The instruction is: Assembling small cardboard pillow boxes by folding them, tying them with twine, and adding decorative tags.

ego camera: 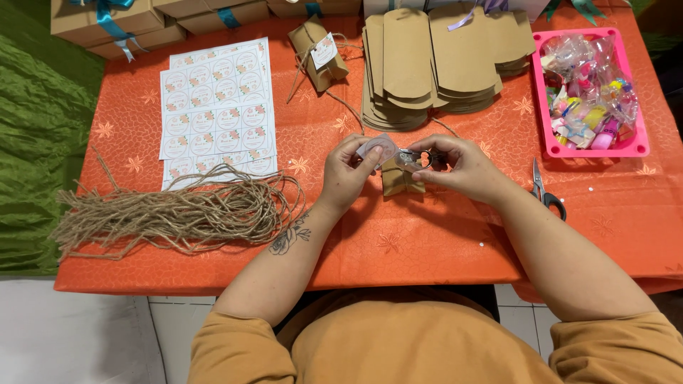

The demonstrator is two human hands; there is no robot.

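Left hand: left hand (347, 174) pinches a round paper tag (378, 148) between thumb and fingers.
Right hand: right hand (461, 165) closed around a small metal tool (411, 159), apparently a hole punch, set at the tag's edge.
Work piece: small kraft pillow box (400, 180) stands on the orange tablecloth (398, 242), just under both hands.
Done: one box with tag and string (319, 44) lies at the far side.
Left: stack of flat kraft boxes (420, 64) unfolded; sticker sheets (217, 107) mostly full.
Nearby: twine bundle (178, 210) at left; scissors (546, 192) and pink tray (644, 146) at right.
Obstructions: none between hands and box.
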